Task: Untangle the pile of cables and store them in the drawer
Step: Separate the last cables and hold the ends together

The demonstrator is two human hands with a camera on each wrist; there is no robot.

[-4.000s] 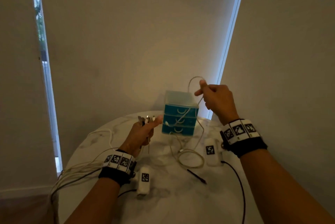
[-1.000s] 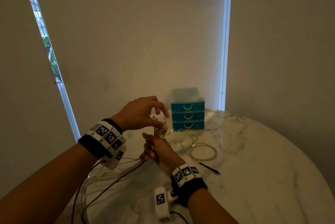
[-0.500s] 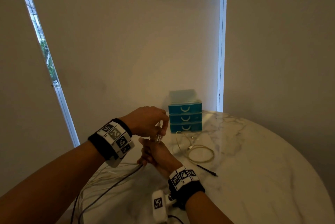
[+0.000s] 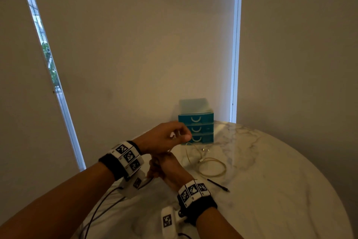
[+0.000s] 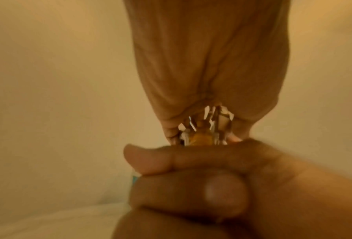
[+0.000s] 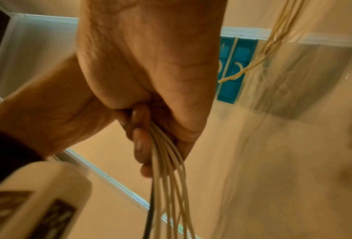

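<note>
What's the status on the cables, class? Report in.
Right hand grips cable bundle; left hand pinches its connector ends. Drawer unit shut. Coiled cable loose on table.

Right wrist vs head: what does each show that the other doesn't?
Only the right wrist view: the right hand's fingers curled round a bundle of cables, several pale ones and a dark one, hanging from the fist.

Only the head view: the left hand just above the right, the marble table, a loose coiled cable and a black cable end lying on it, all three drawers closed.

Both: the right hand, the teal drawers, and the blinds behind.
</note>
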